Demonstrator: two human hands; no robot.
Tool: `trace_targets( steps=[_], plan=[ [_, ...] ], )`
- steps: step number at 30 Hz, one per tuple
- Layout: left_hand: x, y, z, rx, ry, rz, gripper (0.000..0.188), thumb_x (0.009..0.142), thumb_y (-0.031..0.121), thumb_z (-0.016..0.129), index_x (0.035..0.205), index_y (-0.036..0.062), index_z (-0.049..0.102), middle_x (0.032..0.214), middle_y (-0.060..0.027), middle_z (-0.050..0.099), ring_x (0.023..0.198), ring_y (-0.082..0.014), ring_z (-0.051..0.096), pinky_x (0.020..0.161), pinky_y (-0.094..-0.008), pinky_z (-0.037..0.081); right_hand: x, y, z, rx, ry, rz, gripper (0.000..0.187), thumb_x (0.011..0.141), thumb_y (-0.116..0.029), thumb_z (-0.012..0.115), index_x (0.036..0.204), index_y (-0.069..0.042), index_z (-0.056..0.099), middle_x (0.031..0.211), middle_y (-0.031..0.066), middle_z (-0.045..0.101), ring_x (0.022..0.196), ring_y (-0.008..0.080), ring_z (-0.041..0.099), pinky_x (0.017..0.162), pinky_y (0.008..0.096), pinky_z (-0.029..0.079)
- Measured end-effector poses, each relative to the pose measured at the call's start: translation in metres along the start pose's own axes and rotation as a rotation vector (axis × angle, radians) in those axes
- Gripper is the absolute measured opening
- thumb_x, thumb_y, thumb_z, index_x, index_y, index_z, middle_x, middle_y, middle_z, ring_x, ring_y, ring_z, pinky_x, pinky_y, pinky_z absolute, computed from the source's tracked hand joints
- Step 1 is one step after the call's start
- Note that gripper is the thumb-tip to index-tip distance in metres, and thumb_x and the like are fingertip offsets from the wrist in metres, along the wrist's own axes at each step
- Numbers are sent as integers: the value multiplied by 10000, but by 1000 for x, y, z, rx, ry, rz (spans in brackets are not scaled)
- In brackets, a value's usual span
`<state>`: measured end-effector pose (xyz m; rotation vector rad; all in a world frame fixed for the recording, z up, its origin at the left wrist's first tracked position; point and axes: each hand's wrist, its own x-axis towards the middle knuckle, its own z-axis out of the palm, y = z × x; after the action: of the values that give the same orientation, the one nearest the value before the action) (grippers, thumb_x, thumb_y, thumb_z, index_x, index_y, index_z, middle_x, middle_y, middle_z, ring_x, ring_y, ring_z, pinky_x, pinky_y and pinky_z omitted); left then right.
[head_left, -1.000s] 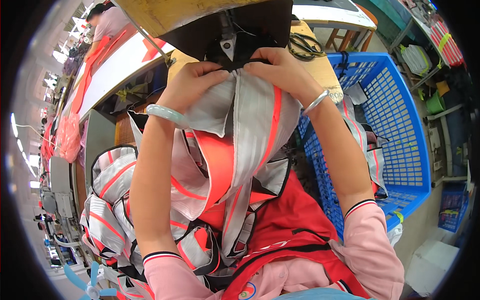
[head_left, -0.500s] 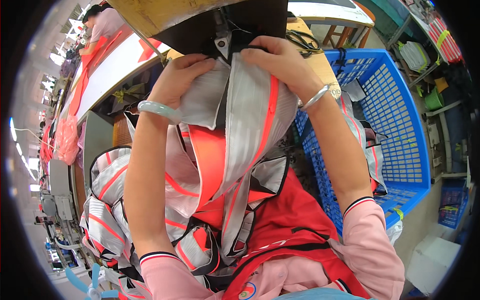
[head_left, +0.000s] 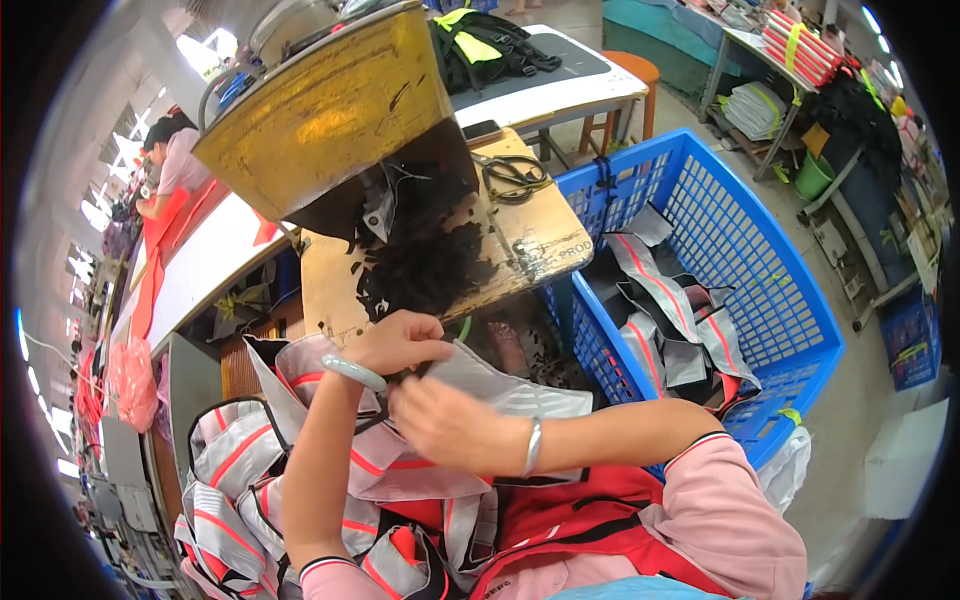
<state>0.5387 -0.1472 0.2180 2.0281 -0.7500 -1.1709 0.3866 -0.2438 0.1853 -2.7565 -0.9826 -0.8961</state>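
A grey fabric piece [head_left: 510, 385] with red-orange stripes and dark edging lies across my lap, bunched at my hands. My left hand [head_left: 395, 343], with a pale bangle at the wrist, is closed on its upper edge. Just below, my right hand [head_left: 445, 425] curls closed against the same piece, slightly smeared by motion; its fingertips are partly hidden. Beyond my hands, a metal cutting blade [head_left: 378, 215] stands under a yellow metal housing [head_left: 325, 100]. Black scraps [head_left: 425, 270] are heaped on the wooden board [head_left: 540, 235] around it.
More striped grey pieces [head_left: 235, 450] pile up at my left. To the right stands a blue plastic basket [head_left: 800, 310] with similar pieces [head_left: 655, 275] inside. Black-handled scissors [head_left: 515, 178] lie on the board. A person [head_left: 170, 165] works at a white table at far left.
Both hands have come down and back from the blade toward my lap, bringing the grey fabric piece along. My view has shifted, so the board and scraps now show.
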Motion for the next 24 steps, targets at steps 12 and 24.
trace_targets(
  steps=[12,24],
  plan=[
    [-119,-51,63,401,349,52,362,867,349,628,996,16,686,917,-164,688,868,-293,669,774,-361,510,-30,-16,33,846,-82,231,172,818,-219,591,872,-57,611,776,137,653,723,344,649,638,468,513],
    [-215,-14,121,442,762,-9,237,737,197,791,752,-1,660,600,-140,592,513,-275,574,504,-328,437,-25,-11,1,827,155,92,163,858,-294,634,868,-132,622,767,50,567,735,253,576,663,376,424]
  ],
)
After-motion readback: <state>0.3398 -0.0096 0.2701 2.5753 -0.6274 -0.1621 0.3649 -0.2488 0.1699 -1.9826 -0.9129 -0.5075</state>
